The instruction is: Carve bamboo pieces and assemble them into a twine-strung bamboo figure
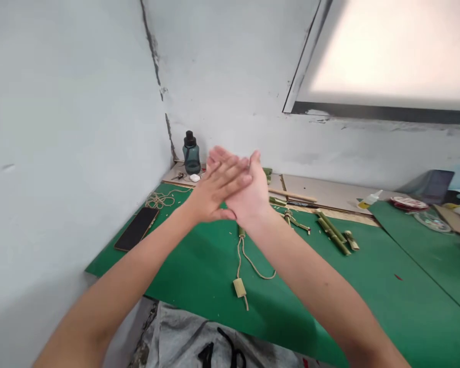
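My left hand lies flat across the palm of my right hand, both raised above the green table mat. The fingers of both are stretched out, and nothing shows between them. Below the hands, a looped cord runs from a green bamboo piece to a short pale bamboo tube, and its end sticks out past the tube. Behind my right wrist is a tied bamboo piece, partly hidden.
A dark phone and a coil of cord lie at the left, with a water bottle behind. Bamboo sticks, a glue bottle and a red spool are at the right. Walls bound the left and back.
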`<state>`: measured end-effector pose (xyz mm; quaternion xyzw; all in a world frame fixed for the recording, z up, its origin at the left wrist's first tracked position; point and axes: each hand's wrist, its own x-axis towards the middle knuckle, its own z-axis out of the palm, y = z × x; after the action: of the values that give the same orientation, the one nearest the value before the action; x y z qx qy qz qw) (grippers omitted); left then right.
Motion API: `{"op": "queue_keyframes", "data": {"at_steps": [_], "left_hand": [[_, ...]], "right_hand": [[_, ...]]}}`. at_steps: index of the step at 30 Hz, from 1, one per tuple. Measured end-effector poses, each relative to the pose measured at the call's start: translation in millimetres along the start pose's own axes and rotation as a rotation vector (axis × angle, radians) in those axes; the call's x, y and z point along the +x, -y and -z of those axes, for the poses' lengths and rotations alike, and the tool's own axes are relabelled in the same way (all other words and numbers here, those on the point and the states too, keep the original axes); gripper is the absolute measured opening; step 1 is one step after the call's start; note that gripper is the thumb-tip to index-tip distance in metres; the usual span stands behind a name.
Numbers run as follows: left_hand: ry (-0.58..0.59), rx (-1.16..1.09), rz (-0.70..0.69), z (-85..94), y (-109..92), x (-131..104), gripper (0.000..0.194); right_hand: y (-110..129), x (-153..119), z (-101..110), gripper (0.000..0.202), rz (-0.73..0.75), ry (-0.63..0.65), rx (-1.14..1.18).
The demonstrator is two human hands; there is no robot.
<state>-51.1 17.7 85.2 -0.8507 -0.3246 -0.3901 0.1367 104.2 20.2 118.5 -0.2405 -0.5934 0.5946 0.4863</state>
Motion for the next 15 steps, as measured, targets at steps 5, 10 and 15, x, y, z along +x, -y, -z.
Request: {"op": "queue_keyframes", "data": {"at_steps": [5,10,15], "left_hand": [[0.024,0.08,0.433,-5.6,50,-45,0.073],[-0.123,0.078,0.614,-16.9,56,-90,0.054],[0.145,0.025,0.598,-19.0,50,-99,0.04]], "right_hand": [[17,-34,51,0.069,0.233,-0.176,-0.283],[-61,-71,132,0.036,0.18,-0.366,-1.036],[-87,-85,147,0.042,0.069,-0.233,-1.279]]}}
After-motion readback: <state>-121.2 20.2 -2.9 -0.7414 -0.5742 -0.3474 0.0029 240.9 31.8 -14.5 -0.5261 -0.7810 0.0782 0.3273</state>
